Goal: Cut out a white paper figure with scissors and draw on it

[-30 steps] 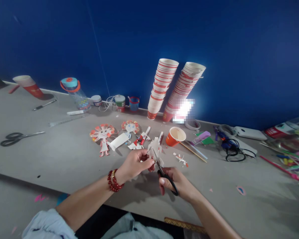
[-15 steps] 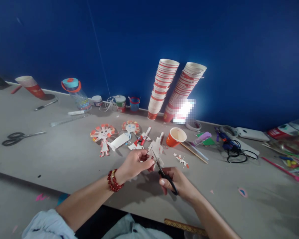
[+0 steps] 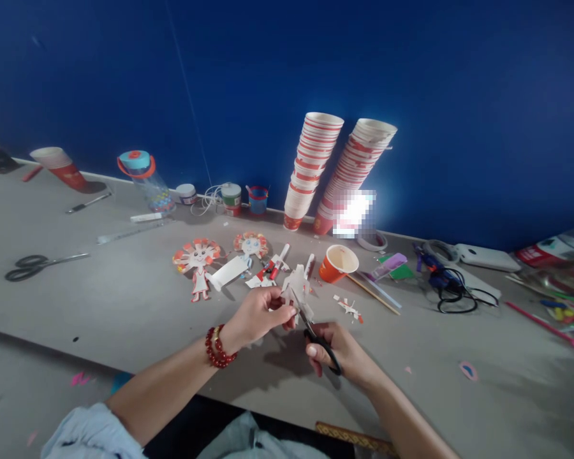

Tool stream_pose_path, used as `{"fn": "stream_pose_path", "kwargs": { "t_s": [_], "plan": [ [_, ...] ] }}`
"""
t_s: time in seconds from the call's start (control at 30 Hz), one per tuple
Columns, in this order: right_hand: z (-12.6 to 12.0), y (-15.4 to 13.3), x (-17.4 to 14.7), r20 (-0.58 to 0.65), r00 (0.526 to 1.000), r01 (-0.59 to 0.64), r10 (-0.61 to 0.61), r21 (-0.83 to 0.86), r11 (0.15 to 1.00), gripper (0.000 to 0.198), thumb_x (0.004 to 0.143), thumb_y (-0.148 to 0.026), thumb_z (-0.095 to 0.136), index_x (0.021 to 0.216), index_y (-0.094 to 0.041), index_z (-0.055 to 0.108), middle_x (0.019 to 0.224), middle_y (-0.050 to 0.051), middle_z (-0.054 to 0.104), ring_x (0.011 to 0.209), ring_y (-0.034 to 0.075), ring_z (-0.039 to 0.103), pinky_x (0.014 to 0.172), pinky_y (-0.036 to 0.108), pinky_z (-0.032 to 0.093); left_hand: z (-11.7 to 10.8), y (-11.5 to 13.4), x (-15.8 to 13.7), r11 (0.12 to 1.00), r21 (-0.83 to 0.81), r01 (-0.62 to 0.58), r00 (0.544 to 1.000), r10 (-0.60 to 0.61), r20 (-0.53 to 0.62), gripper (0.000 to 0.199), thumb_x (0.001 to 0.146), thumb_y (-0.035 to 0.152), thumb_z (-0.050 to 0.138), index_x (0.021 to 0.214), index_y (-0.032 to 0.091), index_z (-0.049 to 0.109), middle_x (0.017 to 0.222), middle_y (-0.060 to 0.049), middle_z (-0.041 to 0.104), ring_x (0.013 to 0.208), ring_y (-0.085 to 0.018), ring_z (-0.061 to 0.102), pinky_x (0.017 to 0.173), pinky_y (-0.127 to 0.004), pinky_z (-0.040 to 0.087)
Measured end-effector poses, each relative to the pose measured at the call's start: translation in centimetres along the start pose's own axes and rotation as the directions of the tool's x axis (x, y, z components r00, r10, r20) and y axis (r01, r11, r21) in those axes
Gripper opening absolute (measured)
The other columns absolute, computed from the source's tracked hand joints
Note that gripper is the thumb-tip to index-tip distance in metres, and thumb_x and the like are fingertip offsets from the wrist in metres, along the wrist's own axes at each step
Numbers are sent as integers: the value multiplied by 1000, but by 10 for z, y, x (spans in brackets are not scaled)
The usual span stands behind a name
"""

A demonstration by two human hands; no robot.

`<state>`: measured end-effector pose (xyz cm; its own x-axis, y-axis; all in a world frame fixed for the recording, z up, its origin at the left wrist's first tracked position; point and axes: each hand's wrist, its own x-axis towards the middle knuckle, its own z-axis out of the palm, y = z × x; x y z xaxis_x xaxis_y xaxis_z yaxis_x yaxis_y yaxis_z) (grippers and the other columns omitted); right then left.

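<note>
Pinched between the thumb and fingers of my left hand (image 3: 261, 313) is a white paper cutout (image 3: 297, 284) with an irregular outline. My right hand (image 3: 337, 350) grips black-handled scissors (image 3: 321, 343), whose blades lie against the cutout near my left fingertips. Part of the blades is hidden by the paper. Beyond my hands lie two paper dolls, one with a red-trimmed dress (image 3: 199, 274) and one with blue eyes (image 3: 251, 245). Between them and me rests a white piece of paper (image 3: 228, 272). Paper scraps (image 3: 349, 308) lie right of the cutout.
Two tall stacks of paper cups (image 3: 310, 172) lean near the blue wall, behind an orange paper cup (image 3: 338, 264). A second pair of scissors (image 3: 43, 264) and a water bottle (image 3: 148, 185) are at the left. A glue gun (image 3: 433, 271) with a black cord lies right.
Almost nothing differs. The cutout has tilted very slightly between my fingers; both hands and the scissors stay in nearly the same place.
</note>
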<state>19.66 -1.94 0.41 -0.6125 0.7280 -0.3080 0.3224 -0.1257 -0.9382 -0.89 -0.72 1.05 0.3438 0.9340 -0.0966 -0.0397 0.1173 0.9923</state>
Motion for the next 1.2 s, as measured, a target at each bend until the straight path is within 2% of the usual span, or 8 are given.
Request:
{"fn": "stream_pose_path", "kwargs": {
  "t_s": [0.17,0.4,0.53,0.6,0.77,1.0,1.2],
  "plan": [
    [-1,3,1,-10,1000,9,-9,-6,1000,62,69,-77,58,56,-17,51,45,1,56,43,10,44,44,21,29,0,1,1,1000,-22,2,1000,-1,18,13,80,24,61,71,15,60,63,-2,67,60,-13,61,60,-22,45],
    [8,11,5,-22,999,43,-43,1,999,67,69,-82,51,58,-16,52,46,2,57,44,11,45,45,22,29,3,3,1,997,-32,-76,995,74,-65,14,81,24,59,71,14,60,64,-1,63,62,-12,58,62,-22,45],
    [9,2,-2,-14,998,65,-66,-51,997,68,75,-80,48,58,-15,56,52,3,60,50,11,45,49,22,31,0,4,2,994,2,-105,991,105,-86,16,81,24,59,69,14,59,63,-1,61,61,-12,56,62,-22,45],
    [6,-4,-7,-12,999,30,-31,-54,998,64,76,-77,51,63,-15,58,56,3,63,52,12,45,49,22,31,-2,4,2,994,25,-103,989,105,-102,16,82,26,59,70,14,59,65,-2,62,62,-12,56,61,-23,45],
    [0,-12,-13,-26,999,-48,46,-109,993,61,76,-74,54,66,-14,60,57,4,66,50,12,47,49,22,31,-4,6,1,995,58,-81,992,86,-89,13,80,27,61,75,15,60,65,-1,63,62,-13,58,60,-22,45],
    [1,-8,-5,-42,999,-13,8,-113,994,64,77,-75,52,55,-14,59,51,5,63,46,11,44,46,22,27,-1,4,2,999,-16,-45,999,44,-29,13,80,26,61,73,15,59,63,-1,65,60,-13,59,61,-23,45],
    [-1,-7,-3,-30,999,-12,9,-95,995,64,75,-75,54,54,-15,56,46,3,60,42,10,41,44,22,26,-2,4,2,999,-30,-33,999,32,-27,14,80,25,61,71,15,57,63,-1,65,59,-12,59,60,-22,46]
  ]
}}
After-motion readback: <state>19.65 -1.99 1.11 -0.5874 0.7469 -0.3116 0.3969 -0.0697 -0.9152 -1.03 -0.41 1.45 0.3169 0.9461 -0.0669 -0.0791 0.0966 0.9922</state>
